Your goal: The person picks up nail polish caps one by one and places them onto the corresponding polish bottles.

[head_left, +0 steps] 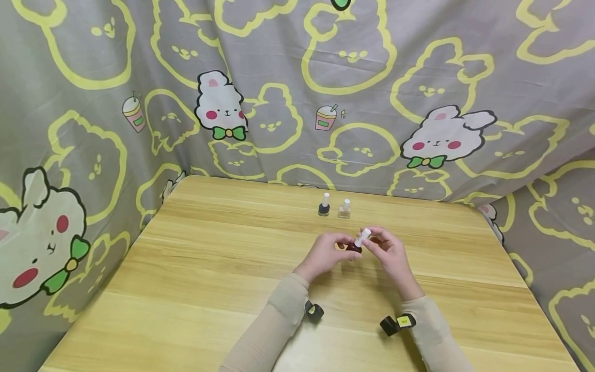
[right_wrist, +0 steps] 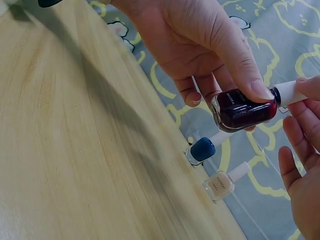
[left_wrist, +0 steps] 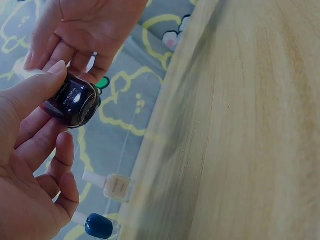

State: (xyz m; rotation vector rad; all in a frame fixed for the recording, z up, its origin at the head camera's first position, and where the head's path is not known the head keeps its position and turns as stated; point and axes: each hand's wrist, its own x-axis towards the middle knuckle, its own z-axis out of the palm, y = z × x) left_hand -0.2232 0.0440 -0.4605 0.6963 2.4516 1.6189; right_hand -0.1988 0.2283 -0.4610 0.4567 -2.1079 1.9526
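Above the table, a dark red nail polish bottle (head_left: 354, 248) with a white cap (right_wrist: 287, 92) is held tilted between both hands. My left hand (head_left: 324, 254) grips the glass body, thumb pressed along its labelled side. From the other side my right hand (head_left: 390, 252) pinches the white cap between thumb and fingers. A black neck shows between cap and glass in the right wrist view. Farther back stand a dark blue nail polish bottle (head_left: 324, 209) and a pale beige one (head_left: 344, 212), both upright with white caps on.
The wooden table (head_left: 209, 258) reaches back to a grey curtain (head_left: 279, 62) with yellow outlines and white cartoon animals, which also hangs along both sides. A black wrist camera (head_left: 314, 312) is worn on the left sleeve, and another camera (head_left: 395, 324) on the right.
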